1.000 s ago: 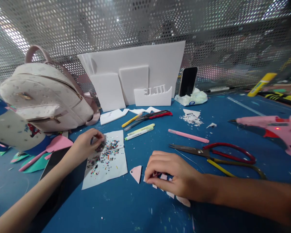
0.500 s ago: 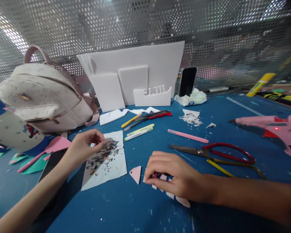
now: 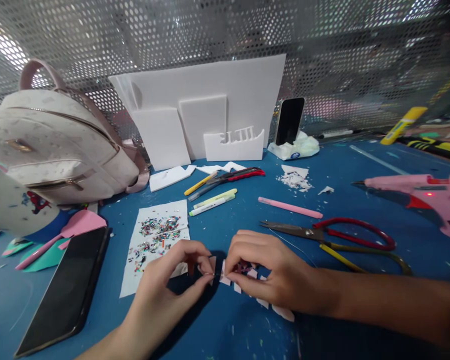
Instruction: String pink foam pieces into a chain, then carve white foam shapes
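My left hand (image 3: 172,285) has its thumb and fingertips pinched together over a small pink triangular piece (image 3: 213,262), which they partly cover. What is between those fingertips is too small to make out. Close beside it, my right hand (image 3: 262,270) is closed in a pinch over a row of small pink cut pieces (image 3: 262,303), its fingertips near one pale pink piece (image 3: 224,280). Several of these pieces are hidden under the palm. A thin clear strand (image 3: 294,246) curves behind the right hand. White paper (image 3: 129,286) bearing many colourful beads (image 3: 159,226) lies behind my left hand.
Scissors (image 3: 303,231) and a pink glue gun (image 3: 405,186) lie at the right. Pens (image 3: 214,202), a pink marker (image 3: 290,207) and a red cutter (image 3: 247,173) sit mid-table. A dark phone (image 3: 65,290), a mug (image 3: 26,205) and a backpack (image 3: 60,145) occupy the left.
My left hand has moved from the bead-covered paper rightward and nearer, to the pink triangular piece beside my right hand. My right hand has stayed nearly in place. The view has shifted slightly.
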A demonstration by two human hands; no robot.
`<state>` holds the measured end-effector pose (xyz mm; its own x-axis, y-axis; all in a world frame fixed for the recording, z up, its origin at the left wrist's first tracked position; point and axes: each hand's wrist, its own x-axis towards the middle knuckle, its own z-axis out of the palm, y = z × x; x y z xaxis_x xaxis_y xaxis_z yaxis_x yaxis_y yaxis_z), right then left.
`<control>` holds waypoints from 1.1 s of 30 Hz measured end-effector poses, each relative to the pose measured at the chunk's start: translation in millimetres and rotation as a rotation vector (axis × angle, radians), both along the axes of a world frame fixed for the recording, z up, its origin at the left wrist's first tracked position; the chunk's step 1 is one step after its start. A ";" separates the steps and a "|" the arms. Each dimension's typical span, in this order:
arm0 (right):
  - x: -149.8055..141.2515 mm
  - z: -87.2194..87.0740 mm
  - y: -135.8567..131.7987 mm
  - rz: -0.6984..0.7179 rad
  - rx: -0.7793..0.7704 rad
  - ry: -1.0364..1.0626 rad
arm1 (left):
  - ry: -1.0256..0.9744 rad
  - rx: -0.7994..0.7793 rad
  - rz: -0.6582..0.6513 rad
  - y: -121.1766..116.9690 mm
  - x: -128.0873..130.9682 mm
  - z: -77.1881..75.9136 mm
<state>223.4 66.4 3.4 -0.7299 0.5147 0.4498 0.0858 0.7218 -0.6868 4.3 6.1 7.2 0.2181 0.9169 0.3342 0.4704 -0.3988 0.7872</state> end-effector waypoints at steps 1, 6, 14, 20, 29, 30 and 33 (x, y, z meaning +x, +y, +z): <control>0.1 -0.6 0.1 0.012 0.009 -0.001 | -0.001 0.020 -0.006 -2.5 1.1 -0.7; 0.7 -2.3 -0.4 0.031 0.042 -0.011 | -0.042 0.068 -0.017 -9.3 2.0 -6.7; -0.4 -4.4 -1.6 0.023 0.122 -0.009 | -0.048 0.073 -0.006 -11.3 2.0 -9.1; -0.6 -5.8 -1.7 0.011 0.122 -0.016 | -0.035 0.078 -0.009 -12.4 1.8 -9.1; -0.3 -6.2 -1.4 0.009 0.119 -0.034 | -0.033 0.065 -0.002 -10.3 3.7 -9.6; -0.1 -6.1 -1.4 0.010 0.117 -0.036 | -0.033 0.066 -0.003 -9.9 4.0 -9.3; 0.0 -5.9 -1.3 0.011 0.117 -0.037 | -0.041 0.072 -0.011 -9.5 4.5 -8.7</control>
